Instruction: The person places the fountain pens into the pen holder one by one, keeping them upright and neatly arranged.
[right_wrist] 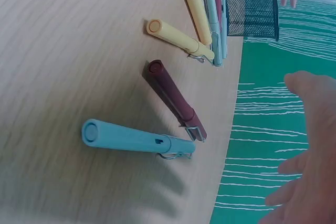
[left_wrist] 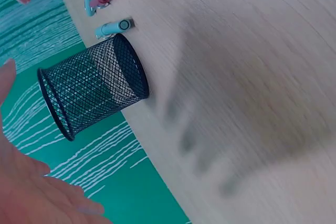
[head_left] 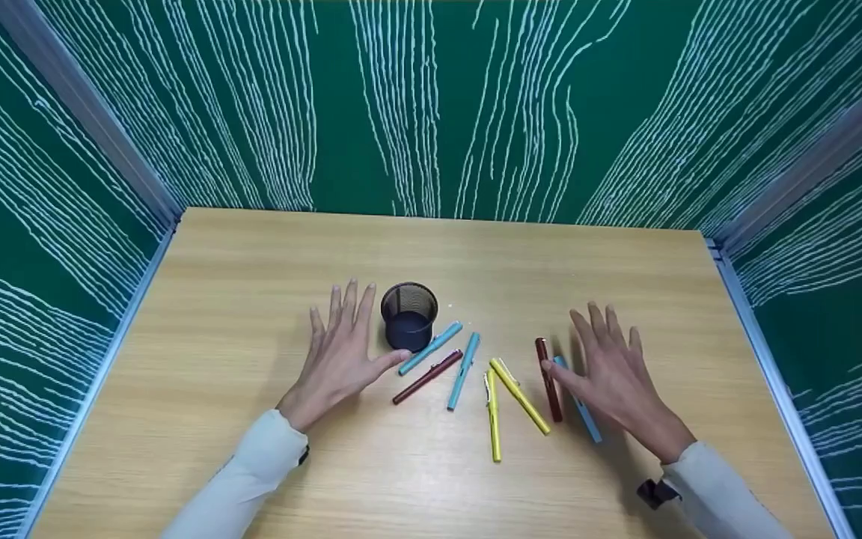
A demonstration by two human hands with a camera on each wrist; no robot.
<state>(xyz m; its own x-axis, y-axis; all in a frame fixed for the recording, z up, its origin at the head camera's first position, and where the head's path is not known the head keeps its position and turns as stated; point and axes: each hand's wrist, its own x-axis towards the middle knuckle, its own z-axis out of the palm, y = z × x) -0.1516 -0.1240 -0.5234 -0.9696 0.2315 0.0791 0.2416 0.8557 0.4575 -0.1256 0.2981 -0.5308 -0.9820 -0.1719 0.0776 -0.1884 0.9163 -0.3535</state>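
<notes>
My left hand (head_left: pixel 341 352) hovers with fingers spread just left of a black mesh pen cup (left_wrist: pixel 94 85), which stands upright. To the right, my right hand (head_left: pixel 614 374) is spread above the table, its thumb over a dark red pen (right_wrist: pixel 176 98) and a blue pen (right_wrist: pixel 134 137). Neither hand holds anything. Between the hands lie two yellow pens (head_left: pixel 521 397), a second dark red pen (head_left: pixel 427 378) and two more blue pens (head_left: pixel 464 372). One of these blue pens lies right beside the cup's base.
The wooden table (head_left: pixel 251 254) is enclosed by green panels (head_left: pixel 468 112) with wavy white lines. Metal rails (head_left: pixel 94 367) run along the left and right table edges. A dark strap piece (head_left: pixel 657 494) shows at the right wrist.
</notes>
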